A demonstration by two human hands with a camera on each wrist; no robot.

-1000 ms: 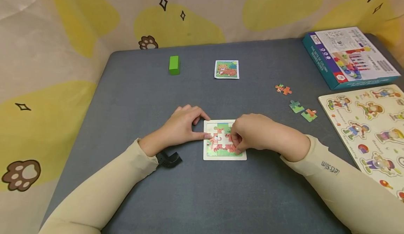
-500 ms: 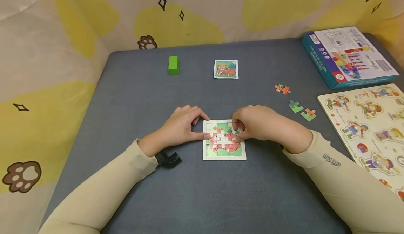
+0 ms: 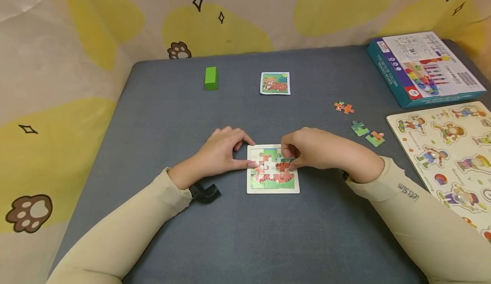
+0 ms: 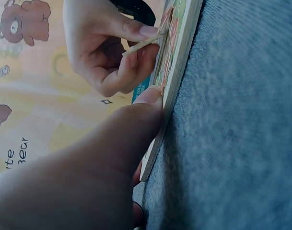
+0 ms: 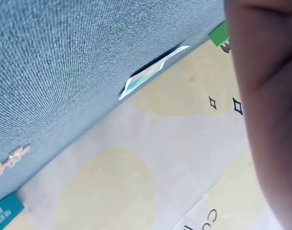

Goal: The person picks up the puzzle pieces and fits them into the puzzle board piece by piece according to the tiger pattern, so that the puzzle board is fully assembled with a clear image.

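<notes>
Dark grey fabric (image 3: 176,118) lies under a tiger puzzle tray (image 3: 273,191), whose bare centre is just left of the fingertips of the right hand (image 3: 316,150); these pinch a puzzle piece (image 4: 142,45), tilted and seen edge-on, while the left hand (image 3: 222,150), thumb and index spread, rests its thumb on the left rim.

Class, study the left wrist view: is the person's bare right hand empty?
No, the bare right hand pinches a thin, flat, pale-edged puzzle piece, seen nearly edge-on.
</notes>
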